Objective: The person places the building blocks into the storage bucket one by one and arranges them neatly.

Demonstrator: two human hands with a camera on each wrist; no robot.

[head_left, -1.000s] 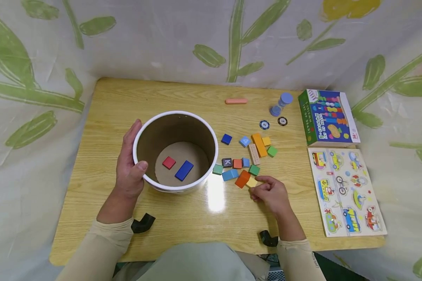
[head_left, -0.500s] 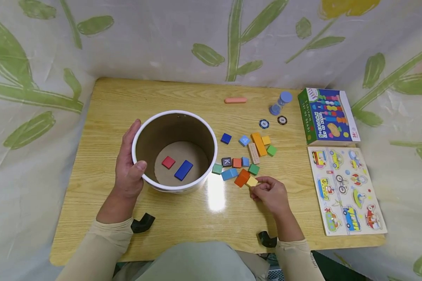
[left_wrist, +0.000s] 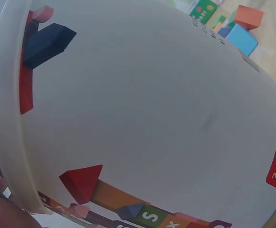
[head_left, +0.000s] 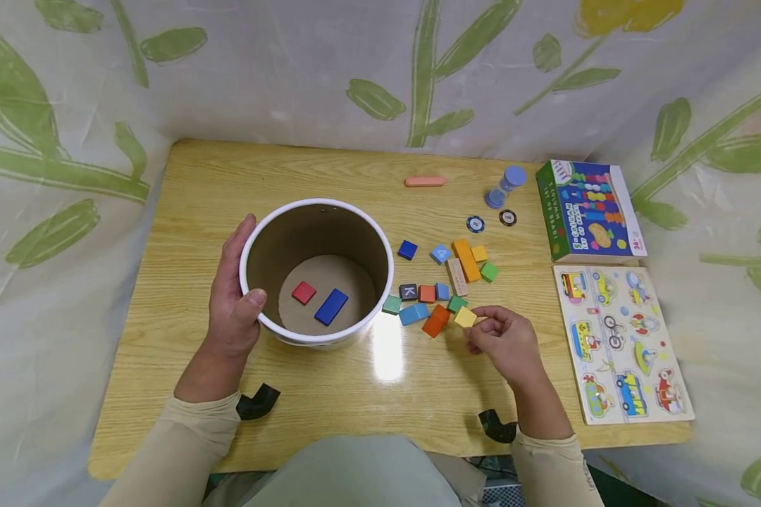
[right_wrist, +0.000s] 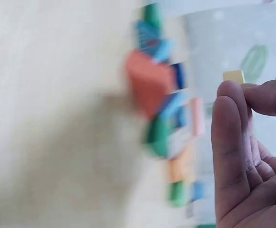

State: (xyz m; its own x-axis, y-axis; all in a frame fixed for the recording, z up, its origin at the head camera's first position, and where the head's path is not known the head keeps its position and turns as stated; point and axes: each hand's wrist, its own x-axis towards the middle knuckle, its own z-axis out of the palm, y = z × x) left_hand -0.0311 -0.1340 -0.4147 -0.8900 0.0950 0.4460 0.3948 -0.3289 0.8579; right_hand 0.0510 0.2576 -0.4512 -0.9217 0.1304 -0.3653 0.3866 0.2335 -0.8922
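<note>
A round white-rimmed bucket (head_left: pixel 317 343) stands left of centre on the table. My left hand (head_left: pixel 231 310) grips its left rim, the thumb over the edge and the fingers along the outer wall. Inside, on the bottom, lie a red block (head_left: pixel 304 293) and a long blue block (head_left: pixel 331 307). My right hand (head_left: pixel 506 343) pinches a small yellow block (head_left: pixel 466 317) between thumb and fingers, raised over the table. In the right wrist view, the yellow block (right_wrist: pixel 233 76) pokes out above the fingertips. An orange block (head_left: pixel 435 321) and a green block (head_left: pixel 456 304) lie close by.
Several more blocks, such as a light blue one (head_left: pixel 413 314) and a tan one (head_left: pixel 457 277), lie right of the bucket. Behind are an hourglass (head_left: pixel 506 186), two chips and a pink stick (head_left: pixel 425 182). A box (head_left: pixel 590 211) and a puzzle board (head_left: pixel 621 345) line the right side.
My right hand has lifted the yellow block from beside the orange block and shifted slightly right with it. The left hand and bucket stay in place.
</note>
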